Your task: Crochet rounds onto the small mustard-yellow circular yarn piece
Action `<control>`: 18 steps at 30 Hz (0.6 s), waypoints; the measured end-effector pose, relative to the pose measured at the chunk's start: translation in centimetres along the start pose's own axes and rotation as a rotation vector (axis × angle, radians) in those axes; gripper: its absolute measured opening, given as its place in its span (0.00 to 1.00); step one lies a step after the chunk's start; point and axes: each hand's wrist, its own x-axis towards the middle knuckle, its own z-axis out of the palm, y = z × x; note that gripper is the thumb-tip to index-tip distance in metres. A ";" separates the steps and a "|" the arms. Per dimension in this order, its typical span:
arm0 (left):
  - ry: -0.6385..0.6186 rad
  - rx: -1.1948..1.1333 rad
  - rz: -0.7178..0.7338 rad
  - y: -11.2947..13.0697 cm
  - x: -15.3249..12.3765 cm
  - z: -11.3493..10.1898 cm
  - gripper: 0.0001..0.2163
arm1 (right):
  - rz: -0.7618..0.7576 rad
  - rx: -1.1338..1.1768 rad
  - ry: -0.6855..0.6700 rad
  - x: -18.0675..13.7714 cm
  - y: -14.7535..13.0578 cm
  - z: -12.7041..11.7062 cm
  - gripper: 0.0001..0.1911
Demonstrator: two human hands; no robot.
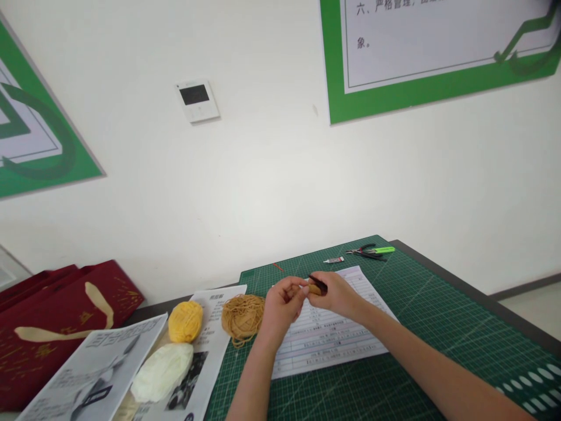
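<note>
My left hand [286, 298] is closed in a pinch, its thumb and index finger on one end of a small tan piece [314, 289] that looks like yarn work. My right hand [335, 289] is closed around a slim dark brown tool [319, 283], whose kind I cannot make out, and also touches the tan piece. Both hands meet above a printed sheet [333, 345] on the green cutting mat [421, 327]. Just left of my left hand lies a loose ball of tan yarn [242, 318], partly on the mat.
Left on printed papers [219, 298] are a yellow yarn ball [185, 321] and a whitish one [162, 372]. Dark red bags [65, 327] lie farther left. Behind my hands are a small tube [333, 260], pliers [363, 251] and a bright green-handled tool [384, 250], near the wall.
</note>
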 end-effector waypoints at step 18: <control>0.045 -0.206 -0.134 -0.4 0.0 0.1 0.12 | 0.046 0.035 0.006 0.0 0.1 0.0 0.12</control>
